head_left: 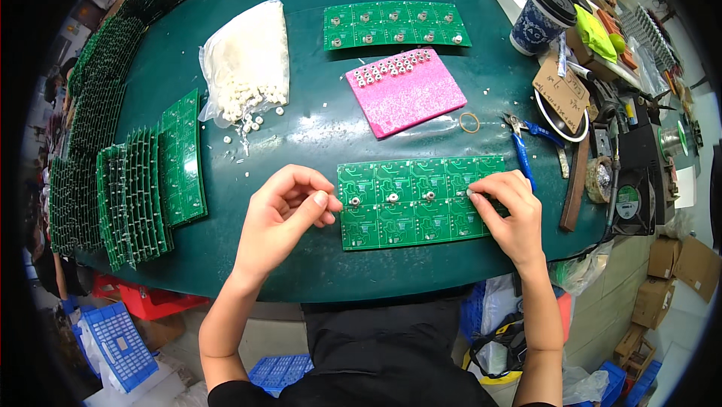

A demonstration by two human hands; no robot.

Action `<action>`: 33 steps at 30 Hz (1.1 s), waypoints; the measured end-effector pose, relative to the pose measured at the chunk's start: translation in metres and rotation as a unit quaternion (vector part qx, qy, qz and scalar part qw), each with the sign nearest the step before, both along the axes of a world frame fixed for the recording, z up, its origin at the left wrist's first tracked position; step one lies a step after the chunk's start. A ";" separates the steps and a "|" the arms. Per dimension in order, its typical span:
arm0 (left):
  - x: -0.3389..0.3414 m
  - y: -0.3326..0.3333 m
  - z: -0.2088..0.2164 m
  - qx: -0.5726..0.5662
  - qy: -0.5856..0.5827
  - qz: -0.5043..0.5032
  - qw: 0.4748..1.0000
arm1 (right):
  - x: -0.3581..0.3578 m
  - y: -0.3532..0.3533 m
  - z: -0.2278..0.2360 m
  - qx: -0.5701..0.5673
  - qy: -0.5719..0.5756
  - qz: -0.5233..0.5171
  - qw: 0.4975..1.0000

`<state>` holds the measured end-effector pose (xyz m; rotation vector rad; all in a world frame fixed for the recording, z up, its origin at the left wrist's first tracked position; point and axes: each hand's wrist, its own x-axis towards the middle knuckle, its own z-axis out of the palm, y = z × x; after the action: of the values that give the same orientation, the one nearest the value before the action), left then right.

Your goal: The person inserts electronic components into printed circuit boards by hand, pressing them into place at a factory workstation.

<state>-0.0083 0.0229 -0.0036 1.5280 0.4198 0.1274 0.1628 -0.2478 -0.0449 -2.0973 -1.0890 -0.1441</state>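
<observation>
Nearest us, the green circuit board (410, 215) lies flat on the table (308, 136), probably so both hands reach it: our left hand (283, 219) curls its thumb towards its fingers by the left edge, our right hand (517, 215) draws thumb and forefinger together over the right part, and we cannot tell whether either grips anything. Beyond, the blue-handled cutters (520, 155) may crowd our right side, while the pink block (410, 106), perhaps keeping metal parts (361, 82) in rows for picking, stands before a farther board (382, 27).
</observation>
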 end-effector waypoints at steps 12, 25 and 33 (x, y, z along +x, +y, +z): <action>-0.011 0.011 -0.006 0.009 -0.002 0.007 1.000 | -0.003 0.006 0.004 -0.044 -0.040 0.008 0.998; -0.014 0.060 0.004 0.056 0.025 -0.002 0.998 | 0.054 0.049 0.056 -0.147 0.114 0.098 0.978; 0.015 0.104 -0.007 0.514 -0.008 0.066 0.855 | 0.106 0.154 -0.021 -0.094 -0.068 -0.044 0.992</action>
<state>0.0070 0.1273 -0.0103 2.5500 0.4677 0.5386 0.2691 -0.0939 -0.0660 -2.3351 -1.1286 -0.2387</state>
